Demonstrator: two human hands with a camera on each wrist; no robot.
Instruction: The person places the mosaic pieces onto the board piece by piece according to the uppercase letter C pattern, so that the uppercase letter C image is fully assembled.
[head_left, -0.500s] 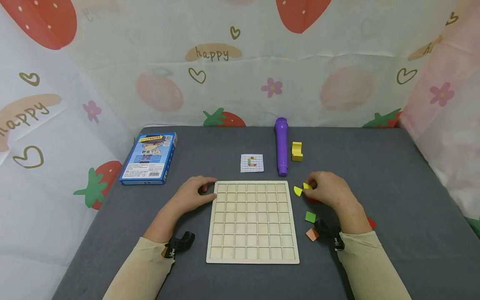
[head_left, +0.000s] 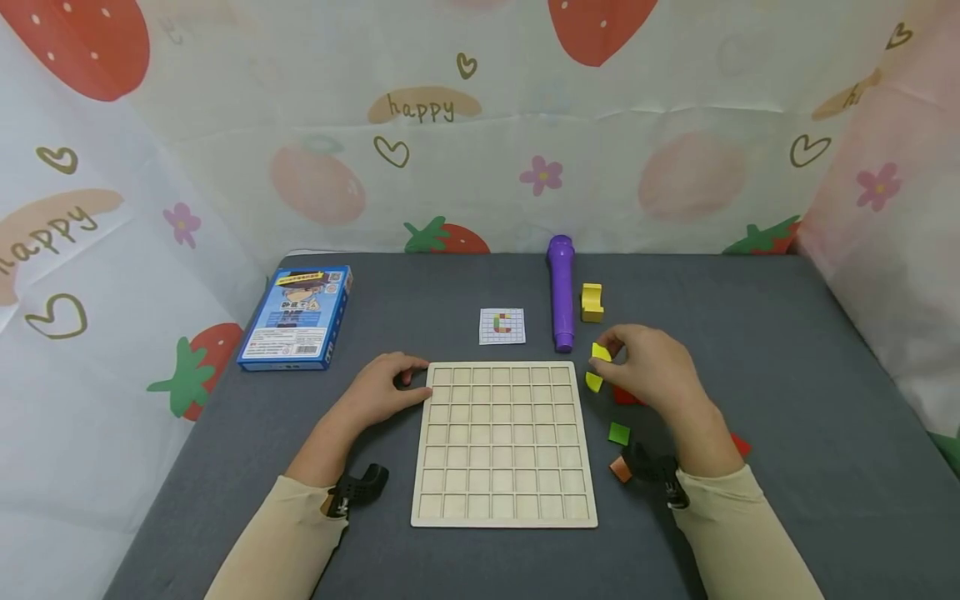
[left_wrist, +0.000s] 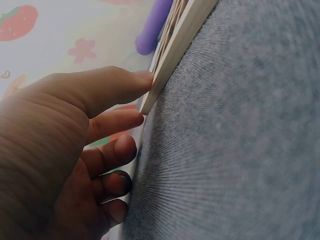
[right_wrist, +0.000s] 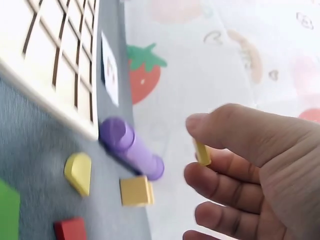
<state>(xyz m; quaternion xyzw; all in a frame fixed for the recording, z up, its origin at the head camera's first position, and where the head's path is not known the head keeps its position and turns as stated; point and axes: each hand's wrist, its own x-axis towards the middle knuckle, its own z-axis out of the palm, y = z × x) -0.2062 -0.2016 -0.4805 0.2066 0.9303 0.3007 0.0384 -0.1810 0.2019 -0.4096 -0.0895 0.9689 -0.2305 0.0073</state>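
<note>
A pale wooden grid board (head_left: 504, 444) lies flat on the table. At its far left corner my left hand (head_left: 384, 387) touches the edge with thumb and forefinger, the other fingers loosely bent below. My right hand (head_left: 651, 367), off the board's far right corner, pinches a small yellow block (right_wrist: 202, 153) between thumb and fingers, raised off the table. Below that hand a second yellow block (head_left: 594, 382) with a rounded side lies beside the board. A red block (head_left: 627, 397) shows partly under the palm. Nearer me are a green block (head_left: 618, 433) and an orange block (head_left: 621, 470).
Behind the board lie a card with a coloured grid pattern (head_left: 502, 326), a purple microphone-shaped stick (head_left: 562, 296) and a yellow notched block (head_left: 592, 303). A blue box (head_left: 296, 318) is at the back left. Another red piece (head_left: 741, 444) peeks out past my right forearm.
My right hand has lifted one yellow block and moved slightly away from me and left, uncovering more of the red block. My left hand stays at the board's corner.
</note>
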